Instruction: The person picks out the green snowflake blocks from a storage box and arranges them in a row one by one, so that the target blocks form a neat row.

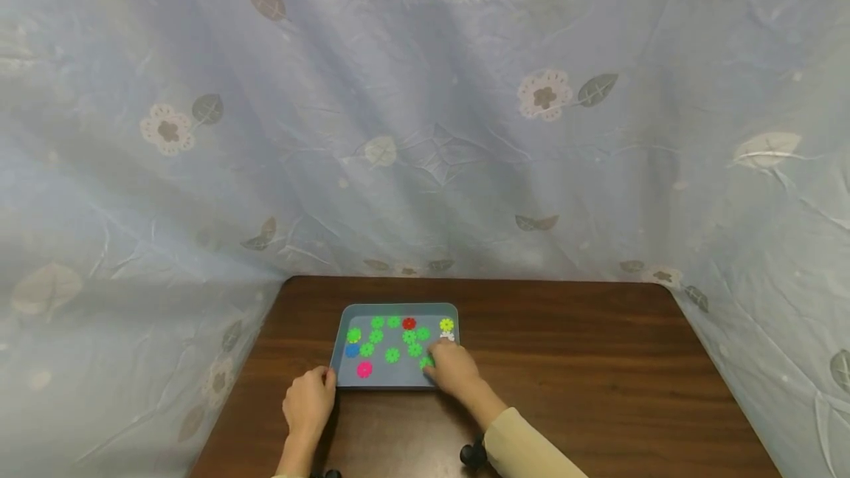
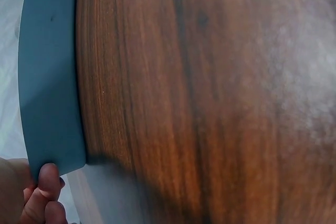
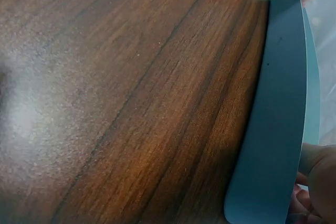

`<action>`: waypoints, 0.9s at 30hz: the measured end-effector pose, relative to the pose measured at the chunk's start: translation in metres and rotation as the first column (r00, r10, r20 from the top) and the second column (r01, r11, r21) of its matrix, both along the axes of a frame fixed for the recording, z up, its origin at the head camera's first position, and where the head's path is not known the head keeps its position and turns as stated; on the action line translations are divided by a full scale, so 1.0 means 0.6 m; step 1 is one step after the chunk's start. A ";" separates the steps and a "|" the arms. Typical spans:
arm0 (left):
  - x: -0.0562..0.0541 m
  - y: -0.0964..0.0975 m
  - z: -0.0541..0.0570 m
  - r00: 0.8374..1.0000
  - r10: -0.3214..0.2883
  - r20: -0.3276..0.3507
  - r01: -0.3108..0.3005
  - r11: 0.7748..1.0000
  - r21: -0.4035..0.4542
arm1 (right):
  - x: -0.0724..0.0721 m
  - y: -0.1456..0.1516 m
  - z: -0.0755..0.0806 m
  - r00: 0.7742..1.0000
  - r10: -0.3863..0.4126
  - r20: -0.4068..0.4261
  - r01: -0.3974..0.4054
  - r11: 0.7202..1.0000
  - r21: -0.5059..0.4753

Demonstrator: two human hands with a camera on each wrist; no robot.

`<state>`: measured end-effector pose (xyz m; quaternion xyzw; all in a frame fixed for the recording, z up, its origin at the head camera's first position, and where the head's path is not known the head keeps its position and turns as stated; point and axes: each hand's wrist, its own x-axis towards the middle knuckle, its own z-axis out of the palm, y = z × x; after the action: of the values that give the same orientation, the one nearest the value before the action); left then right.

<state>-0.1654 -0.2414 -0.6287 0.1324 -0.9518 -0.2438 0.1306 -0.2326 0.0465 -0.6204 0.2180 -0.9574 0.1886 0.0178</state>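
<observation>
A shallow blue-grey tray [image 1: 378,380] lies on the table with several flower-shaped pieces in it. My left hand [image 1: 309,400] holds the tray at its near left corner, thumb and fingers on the rim, as the left wrist view also shows. My right hand [image 1: 454,369] reaches over the near right part of the tray with its fingers down inside. By its thumb is a green flower piece [image 1: 426,363], and a white flower piece [image 1: 447,336] lies just beyond the knuckles. In the right wrist view the tray wall [image 3: 275,103] hides the fingertips; I cannot tell whether they pinch a piece.
Most pieces are green, such as one near the middle [image 1: 392,355]. Among them are a red piece [image 1: 409,323], a yellow piece [image 1: 446,324], a blue piece [image 1: 353,350] and a pink piece [image 1: 364,369]. A patterned curtain [image 1: 425,131] hangs behind the brown wooden table [image 1: 584,360].
</observation>
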 end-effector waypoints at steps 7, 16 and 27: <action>0.003 -0.003 -0.007 1.000 0.013 -0.009 -0.013 1.000 -0.006 | 0.002 -0.012 -0.005 0.999 -0.043 -0.005 0.043 0.990 0.134; 0.002 -0.002 -0.009 1.000 0.022 -0.008 -0.022 1.000 0.001 | 0.001 -0.020 -0.014 0.997 -0.076 -0.022 0.079 0.971 0.225; -0.001 0.002 -0.003 0.999 0.028 -0.026 -0.028 1.000 0.003 | -0.002 -0.026 -0.001 0.994 -0.104 0.019 0.098 0.971 0.216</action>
<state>-0.1659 -0.2401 -0.6308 0.1427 -0.9478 -0.2447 0.1463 -0.2338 0.0309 -0.6213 0.1668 -0.9821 0.0862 -0.0109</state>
